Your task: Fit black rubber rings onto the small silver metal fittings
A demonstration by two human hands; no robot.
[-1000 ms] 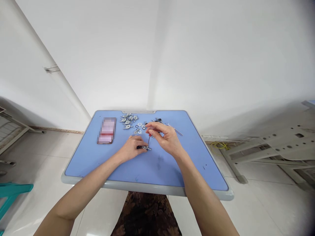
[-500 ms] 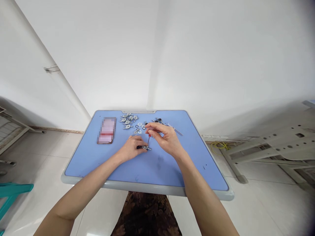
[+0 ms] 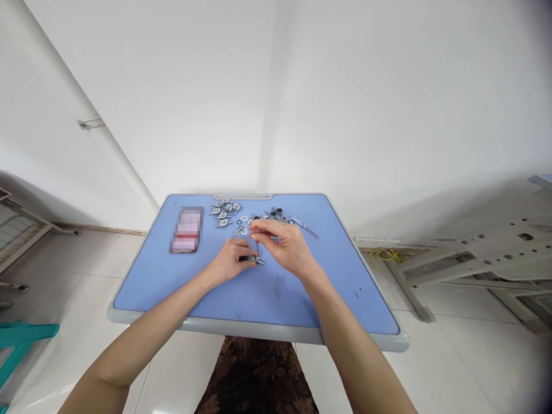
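Note:
My left hand [image 3: 229, 260] pinches a small metal fitting with a black part [image 3: 252, 259] against the blue tabletop. My right hand [image 3: 280, 245] sits just above it, its fingers closed on a thin screwdriver [image 3: 257, 248]. The shaft points down at the fitting, and the fingers hide most of the red handle. Beyond my hands lie several small metal wing-shaped parts [image 3: 224, 210], with several washers and rings [image 3: 243, 225] scattered beside them. A slim metal tool [image 3: 306, 227] lies to the far right of these.
A pixelated rectangular flat object [image 3: 186, 230] lies at the table's left. The blue table [image 3: 259, 305] has a grey rim. A teal chair frame [image 3: 21, 339] stands on the tiled floor at left; a white frame and yellow cable [image 3: 383, 256] are at right.
My right hand has shifted left, closer to my left hand, and now covers more of the red screwdriver handle. My left hand and the fitting have barely moved.

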